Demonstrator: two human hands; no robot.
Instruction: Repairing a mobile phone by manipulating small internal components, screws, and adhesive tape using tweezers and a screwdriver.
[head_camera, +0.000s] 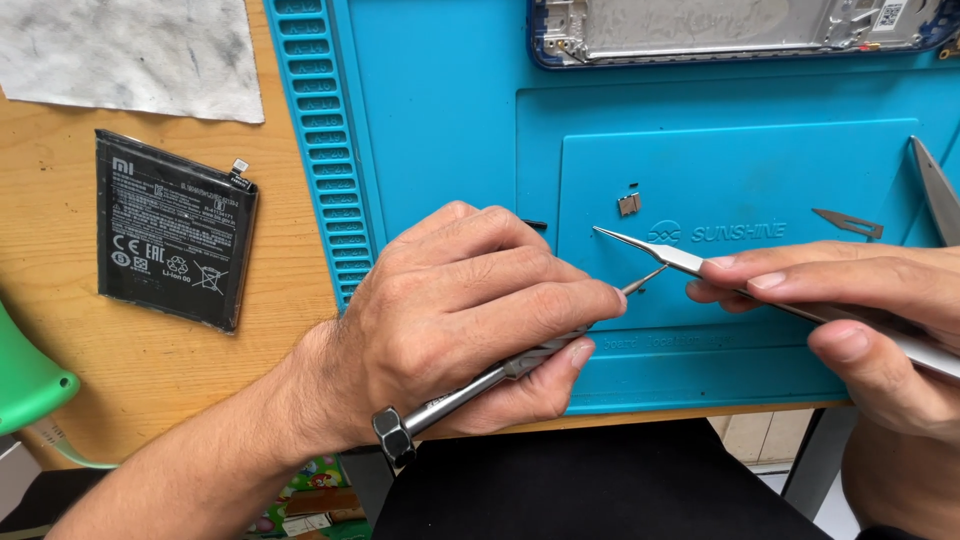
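My left hand (470, 310) grips a small metal screwdriver (455, 395), its thin tip (645, 280) pointing right over the blue work mat (450, 120). My right hand (850, 320) holds fine silver tweezers (650, 247), their points aimed left just above the screwdriver tip. The two tips nearly meet over the mat's inner panel. A tiny metal part (628, 204) lies on the mat just beyond the tweezer points, with a small dark speck above it. An opened phone frame (740, 30) lies at the mat's far edge.
A black flat phone battery (172, 230) rests on the wooden table at left, below a grey cloth (130, 55). A scalpel blade (848, 222) and another metal tool (937, 190) lie at the mat's right. A green object (30, 375) sits at the left edge.
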